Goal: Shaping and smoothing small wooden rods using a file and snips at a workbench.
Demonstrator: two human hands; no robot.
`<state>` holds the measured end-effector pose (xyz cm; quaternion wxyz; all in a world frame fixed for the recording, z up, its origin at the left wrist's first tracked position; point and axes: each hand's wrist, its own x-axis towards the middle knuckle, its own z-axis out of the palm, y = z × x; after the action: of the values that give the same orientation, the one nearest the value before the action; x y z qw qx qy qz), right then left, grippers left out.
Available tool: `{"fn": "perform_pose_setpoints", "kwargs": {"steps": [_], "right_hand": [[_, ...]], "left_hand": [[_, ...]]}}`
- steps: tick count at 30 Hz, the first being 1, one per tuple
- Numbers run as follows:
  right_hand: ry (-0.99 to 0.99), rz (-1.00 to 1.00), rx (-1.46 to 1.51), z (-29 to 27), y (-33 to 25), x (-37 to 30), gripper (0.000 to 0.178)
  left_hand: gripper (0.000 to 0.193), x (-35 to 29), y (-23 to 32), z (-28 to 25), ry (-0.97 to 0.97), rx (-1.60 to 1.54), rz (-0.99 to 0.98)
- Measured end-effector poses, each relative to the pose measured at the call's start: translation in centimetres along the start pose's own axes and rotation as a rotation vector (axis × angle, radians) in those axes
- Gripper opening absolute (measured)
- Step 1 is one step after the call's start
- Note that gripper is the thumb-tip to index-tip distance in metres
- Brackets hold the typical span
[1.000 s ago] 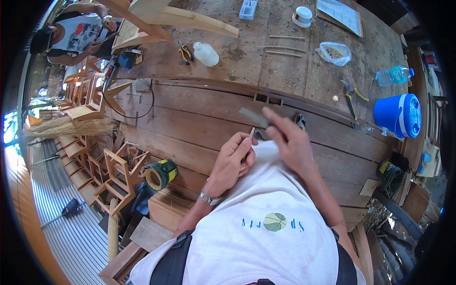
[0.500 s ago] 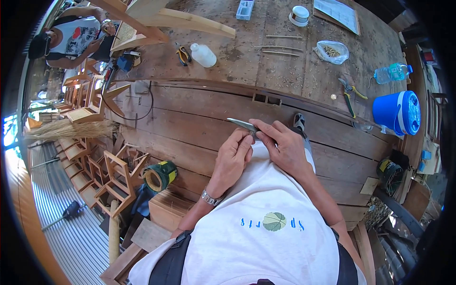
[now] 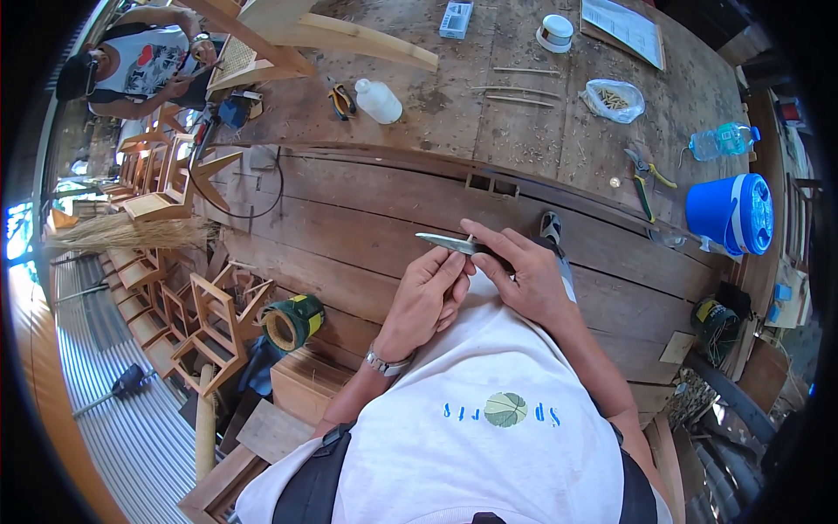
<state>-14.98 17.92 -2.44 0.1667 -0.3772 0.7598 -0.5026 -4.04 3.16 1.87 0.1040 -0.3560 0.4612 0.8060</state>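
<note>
My right hand [image 3: 529, 278] is closed round the dark handle of a knife [image 3: 441, 242], whose pale blade points left. Just in front of my shirt, my left hand [image 3: 425, 295] is closed in a pinch against the near side of the blade. A small wooden stick [image 3: 470, 236] shows its light tip past the blade, between the two hands; the rest of it is hidden by the fingers. Both hands are close together above the plank floor.
Across the workbench [image 3: 436, 105] lie thin sticks [image 3: 519, 94], a bag of small wooden pegs [image 3: 613, 100], pliers [image 3: 340, 99], green-handled cutters [image 3: 644, 183] and a white bottle [image 3: 378, 101]. A blue bucket [image 3: 729, 214] stands right. Chair frames [image 3: 209, 323] fill the left; another person [image 3: 144, 70] works far left.
The knife blade has tipped from slanting to nearly level and sits slightly lower. My left fingers have shifted under it, and the stick's light tip now shows above the blade.
</note>
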Motion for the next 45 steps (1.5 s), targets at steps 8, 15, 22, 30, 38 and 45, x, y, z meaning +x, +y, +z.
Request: {"fn": "perform_pose_setpoints", "kwargs": {"steps": [8, 15, 22, 30, 38, 45], "right_hand": [[0.040, -0.005, -0.180, 0.5, -0.3, -0.5, 0.043], [0.150, 0.224, -0.056, -1.0, 0.8, 0.3, 0.040], [-0.031, 0.099, -0.019, -0.3, -0.6, -0.3, 0.042], [0.043, 0.091, 0.029, 0.0, -1.2, -0.4, 0.039], [0.164, 0.278, -0.048, -0.8, 1.3, 0.1, 0.037], [-0.004, 0.054, 0.062, -0.1, -0.5, -0.4, 0.047]], "left_hand": [[0.026, 0.2, -0.6, 0.2, 0.065, 0.192, 0.131], [0.022, -1.1, 0.2, 0.1, 0.019, 0.213, 0.055], [0.022, -0.1, -0.5, -0.2, 0.022, 0.180, 0.116], [0.022, -0.3, 0.2, 0.3, 0.047, 0.200, 0.090], [0.023, 0.1, -1.4, -0.7, 0.052, 0.732, 0.480], [0.024, 0.1, -0.1, 0.1, 0.006, 0.080, 0.052]]}}
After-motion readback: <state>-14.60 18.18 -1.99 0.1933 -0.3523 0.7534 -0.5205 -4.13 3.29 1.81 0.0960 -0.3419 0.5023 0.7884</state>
